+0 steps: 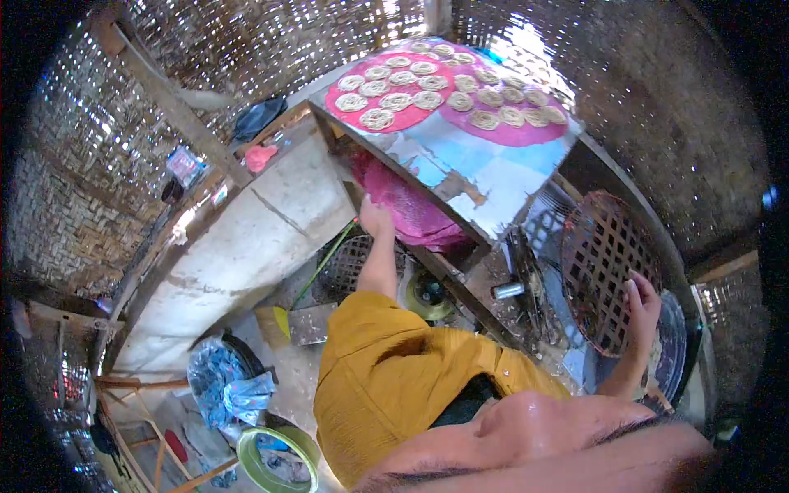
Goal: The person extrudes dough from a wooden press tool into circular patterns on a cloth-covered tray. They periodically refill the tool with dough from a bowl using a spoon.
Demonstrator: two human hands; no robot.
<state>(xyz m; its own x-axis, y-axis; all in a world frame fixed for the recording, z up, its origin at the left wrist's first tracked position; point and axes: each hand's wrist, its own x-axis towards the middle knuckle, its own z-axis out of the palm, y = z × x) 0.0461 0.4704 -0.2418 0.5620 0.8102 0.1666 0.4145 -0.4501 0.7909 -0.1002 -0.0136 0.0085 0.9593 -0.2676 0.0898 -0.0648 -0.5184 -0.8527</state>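
Observation:
My left hand [376,218] reaches to the left edge of a stack of bright pink round sheets [411,209] on a shelf under a table. It touches or nearly touches them, and its fingertips are too indistinct to read. At the right, my right hand [643,304] grips the edge of a round brown open-weave tray [604,263], tilted up, with the thumb on its near side. Above the shelf, the tabletop [493,197] has a worn blue and white covering. Pink round sheets [448,90] on it carry several flat coils of pale strands [395,102].
Woven bamboo walls [657,90] close in the space. A pale low wall [222,255] runs along the left. Below are a green basin [275,460], blue plastic bags [222,386], a broom [274,324], and a metal can [507,291]. A dark round tub [674,345] stands at the right.

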